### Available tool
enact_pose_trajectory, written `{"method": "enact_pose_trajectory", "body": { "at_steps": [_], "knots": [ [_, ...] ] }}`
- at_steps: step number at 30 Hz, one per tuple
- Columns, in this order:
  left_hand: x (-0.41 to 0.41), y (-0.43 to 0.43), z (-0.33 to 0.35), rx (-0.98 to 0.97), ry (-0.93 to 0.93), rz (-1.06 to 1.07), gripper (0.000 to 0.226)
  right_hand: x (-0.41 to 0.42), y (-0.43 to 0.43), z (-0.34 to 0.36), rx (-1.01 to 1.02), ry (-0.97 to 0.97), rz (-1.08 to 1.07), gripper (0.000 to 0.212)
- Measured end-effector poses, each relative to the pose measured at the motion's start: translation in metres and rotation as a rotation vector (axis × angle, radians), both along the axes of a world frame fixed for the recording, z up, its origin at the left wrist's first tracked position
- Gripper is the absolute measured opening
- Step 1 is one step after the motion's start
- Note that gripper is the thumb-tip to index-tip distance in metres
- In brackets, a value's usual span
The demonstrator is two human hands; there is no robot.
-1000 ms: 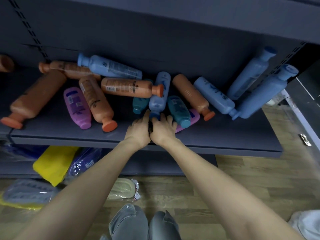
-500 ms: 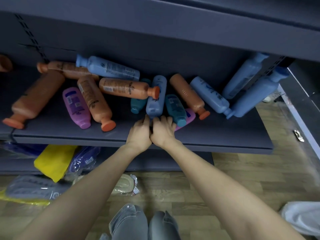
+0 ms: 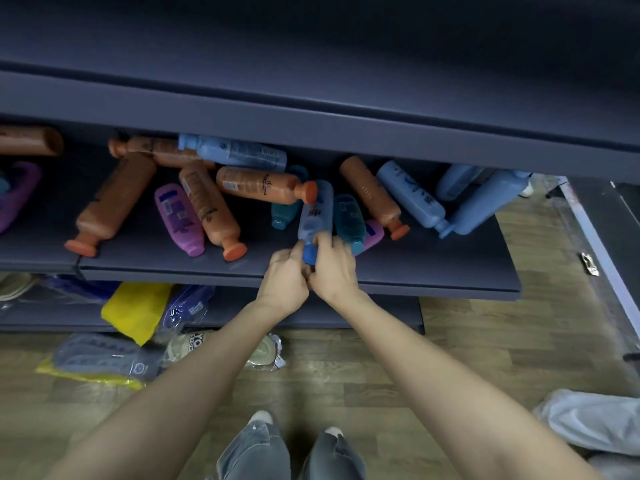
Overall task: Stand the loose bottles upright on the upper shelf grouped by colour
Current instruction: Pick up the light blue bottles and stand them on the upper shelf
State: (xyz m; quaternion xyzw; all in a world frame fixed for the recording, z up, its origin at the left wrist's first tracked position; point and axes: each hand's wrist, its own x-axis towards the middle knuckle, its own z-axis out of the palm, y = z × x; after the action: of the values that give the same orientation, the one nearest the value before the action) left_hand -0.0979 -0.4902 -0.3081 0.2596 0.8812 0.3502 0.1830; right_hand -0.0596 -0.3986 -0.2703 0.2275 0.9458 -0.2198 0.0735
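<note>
Half a second ago both hands lay side by side at the near end of the pale blue bottle (image 3: pixel 316 216); now its dark blue cap (image 3: pixel 310 253) shows between them, the bottle drawn a little nearer, and the view has tipped so the upper shelf (image 3: pixel 311 133) hangs across the top. From the left on the lower shelf (image 3: pixel 433 268), an orange bottle (image 3: pixel 114 206) lies with its cap by the near edge, then a purple bottle (image 3: pixel 178 220) and a second orange bottle (image 3: pixel 211 209), all flat. The left hand (image 3: pixel 284 280) curls its grip against the cap's left side; whether it truly clasps the cap cannot be told. The right hand (image 3: pixel 334 268) clenches the neck and cap from the right. Just right, a teal bottle (image 3: pixel 349 220) lies touching the pale blue one, over a purple one. An orange-capped bottle (image 3: pixel 263 185) crosses its far end. Bare shelf lies open near the edge, right of the hands. Far right, two large blue bottles (image 3: pixel 485 199) lean together.
</note>
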Motion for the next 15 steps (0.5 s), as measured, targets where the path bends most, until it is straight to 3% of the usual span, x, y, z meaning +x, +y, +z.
{"method": "enact_pose_trajectory", "body": {
  "at_steps": [3, 8, 15],
  "knots": [
    [0.007, -0.002, 0.008, -0.025, -0.012, -0.007, 0.055, 0.010, -0.002, 0.007, -0.113, 0.011, -0.015, 0.053],
    [0.017, -0.007, 0.022, -0.058, -0.049, -0.026, 0.068, 0.019, -0.012, 0.012, -0.226, 0.094, -0.135, 0.038],
    [0.028, -0.015, 0.041, -0.055, -0.032, -0.069, 0.065, 0.032, -0.016, 0.019, -0.339, 0.164, -0.255, 0.029]
  ]
}}
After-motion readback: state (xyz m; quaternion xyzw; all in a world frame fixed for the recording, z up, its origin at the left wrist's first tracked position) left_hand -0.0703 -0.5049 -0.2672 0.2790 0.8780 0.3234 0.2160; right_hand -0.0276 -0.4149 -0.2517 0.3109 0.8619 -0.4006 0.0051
